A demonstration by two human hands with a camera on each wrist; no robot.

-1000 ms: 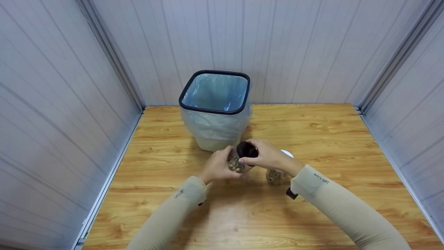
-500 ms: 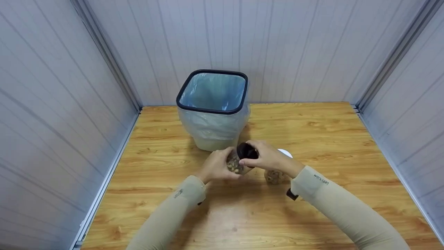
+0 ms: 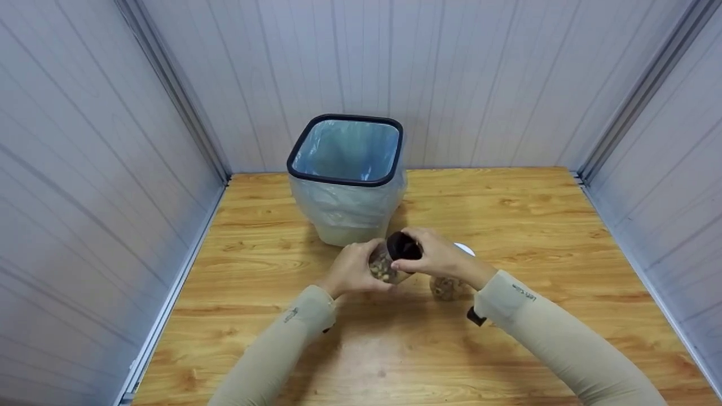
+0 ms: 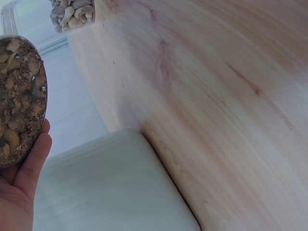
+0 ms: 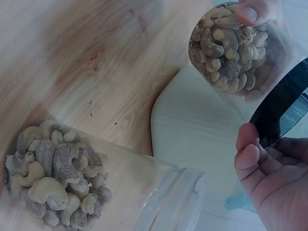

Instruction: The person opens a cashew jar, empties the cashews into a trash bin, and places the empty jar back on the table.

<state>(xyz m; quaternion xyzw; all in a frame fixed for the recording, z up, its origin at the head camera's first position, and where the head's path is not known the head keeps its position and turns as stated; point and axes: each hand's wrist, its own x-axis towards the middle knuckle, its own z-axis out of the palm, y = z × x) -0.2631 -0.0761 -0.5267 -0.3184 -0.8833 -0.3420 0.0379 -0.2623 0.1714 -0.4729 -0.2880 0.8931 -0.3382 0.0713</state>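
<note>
My left hand (image 3: 354, 270) grips a clear jar (image 3: 381, 269) partly filled with cashews. The jar is tilted, and its nut-covered base (image 4: 21, 101) shows in the left wrist view. At the jar's mouth, my right hand (image 3: 439, 256) holds a round black lid (image 3: 404, 246), thumb and fingers on its edge. The right wrist view shows the lid as a dark band at the mouth. A second clear jar of cashews (image 5: 62, 178) stands under my right forearm; in the head view the forearm partly hides it and a white edge shows at its top.
Just behind the hands stands a bin (image 3: 341, 235) with a black square rim (image 3: 338, 181) and a bluish plastic liner (image 3: 350, 206). Light panel walls (image 3: 479, 84) enclose the wooden table (image 3: 271, 237) at the back and sides.
Both hands keep their grip on the jar and lid, with only a very slight shift of the right hand. The head view itself has shifted a little.
</note>
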